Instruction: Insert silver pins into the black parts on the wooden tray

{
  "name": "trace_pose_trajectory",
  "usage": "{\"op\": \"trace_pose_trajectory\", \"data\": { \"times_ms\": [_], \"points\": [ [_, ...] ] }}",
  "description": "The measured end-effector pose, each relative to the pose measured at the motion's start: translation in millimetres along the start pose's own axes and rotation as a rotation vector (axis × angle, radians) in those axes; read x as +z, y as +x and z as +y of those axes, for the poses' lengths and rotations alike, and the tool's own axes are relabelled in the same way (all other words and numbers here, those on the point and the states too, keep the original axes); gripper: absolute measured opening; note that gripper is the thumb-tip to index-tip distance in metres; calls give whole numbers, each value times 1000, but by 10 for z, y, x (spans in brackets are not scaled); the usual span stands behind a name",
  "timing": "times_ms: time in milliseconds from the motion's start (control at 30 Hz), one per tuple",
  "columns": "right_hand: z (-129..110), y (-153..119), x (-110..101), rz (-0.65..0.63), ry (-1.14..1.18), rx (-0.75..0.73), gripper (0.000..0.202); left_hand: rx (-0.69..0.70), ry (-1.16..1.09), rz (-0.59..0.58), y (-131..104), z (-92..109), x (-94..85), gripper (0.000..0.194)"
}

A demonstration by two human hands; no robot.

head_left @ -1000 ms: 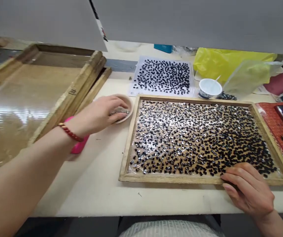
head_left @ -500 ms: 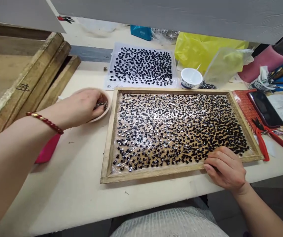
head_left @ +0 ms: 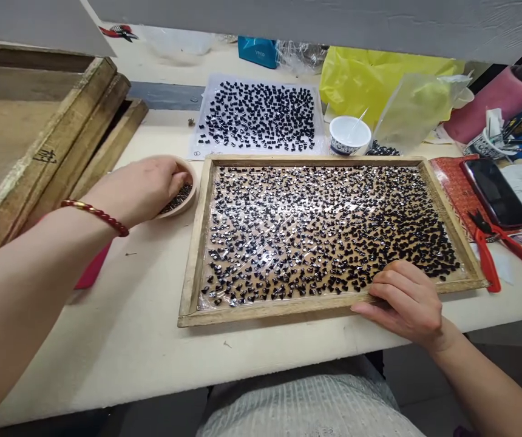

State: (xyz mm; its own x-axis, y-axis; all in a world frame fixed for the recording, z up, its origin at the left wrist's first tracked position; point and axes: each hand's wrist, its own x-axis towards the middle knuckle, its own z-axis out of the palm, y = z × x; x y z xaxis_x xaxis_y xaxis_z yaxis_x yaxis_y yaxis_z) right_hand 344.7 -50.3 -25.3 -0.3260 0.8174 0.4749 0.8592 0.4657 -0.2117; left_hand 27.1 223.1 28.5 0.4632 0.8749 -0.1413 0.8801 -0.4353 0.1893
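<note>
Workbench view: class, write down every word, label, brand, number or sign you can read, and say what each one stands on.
"VIVID": on the teal box.
One handwritten character, perhaps "耐", not certain: on the rim of the stacked frame.
A small circled mark, too small to read: on the corner of the white sheet.
No other text is clear enough to read.

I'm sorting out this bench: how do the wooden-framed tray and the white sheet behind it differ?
The tray has a raised wooden rim; the sheet shows none.
The tray is larger, the sheet smaller.
The right hand grips the tray's near edge; neither hand touches the sheet.
Both carry many small black pieces.
</note>
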Motion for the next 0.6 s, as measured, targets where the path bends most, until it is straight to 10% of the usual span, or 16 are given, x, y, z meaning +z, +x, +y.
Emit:
{"op": "trace_pose_trajectory", "data": {
  "times_ms": [600],
  "points": [
    [-9,10,-19,-12,23,8,15,-88,272,-32,-116,78,-123,60]
  ]
}}
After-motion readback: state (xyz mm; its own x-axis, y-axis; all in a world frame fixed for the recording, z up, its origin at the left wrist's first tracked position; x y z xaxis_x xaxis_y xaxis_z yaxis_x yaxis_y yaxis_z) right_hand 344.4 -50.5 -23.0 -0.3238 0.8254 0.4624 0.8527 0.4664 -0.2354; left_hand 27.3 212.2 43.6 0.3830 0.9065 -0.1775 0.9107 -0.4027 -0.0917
